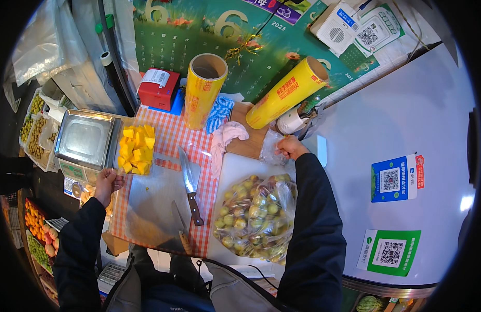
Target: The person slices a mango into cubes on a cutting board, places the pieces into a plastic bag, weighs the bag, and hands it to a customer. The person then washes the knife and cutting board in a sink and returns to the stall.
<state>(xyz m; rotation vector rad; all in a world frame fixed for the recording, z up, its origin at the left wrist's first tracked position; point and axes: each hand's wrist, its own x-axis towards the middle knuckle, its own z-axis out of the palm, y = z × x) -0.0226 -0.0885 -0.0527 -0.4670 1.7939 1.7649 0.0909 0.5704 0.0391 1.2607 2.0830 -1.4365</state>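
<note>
My left hand (109, 183) is closed, its fingers pinching the near corner of a clear pack of mango cubes (136, 151). The pack lies at the left of the table, beside the metal weighing scale (84, 139). Over on the right, my right hand (292, 147) is closed on a crumpled clear plastic bag (270, 147), just beyond a big bag of green and reddish round fruit (256, 216). Between my arms, a knife with a brown handle (188, 179) rests on a pale cutting board (152, 208); a smaller wooden-handled knife (183, 231) lies nearer me.
Two yellow film rolls (201, 99) stand at the back, one leaning right. A red box (158, 88), a pink cloth (227, 136) and a blue-white cloth (219, 113) are there too. A white freezer top (396, 130) borders the right. Fruit trays (40, 132) stand left.
</note>
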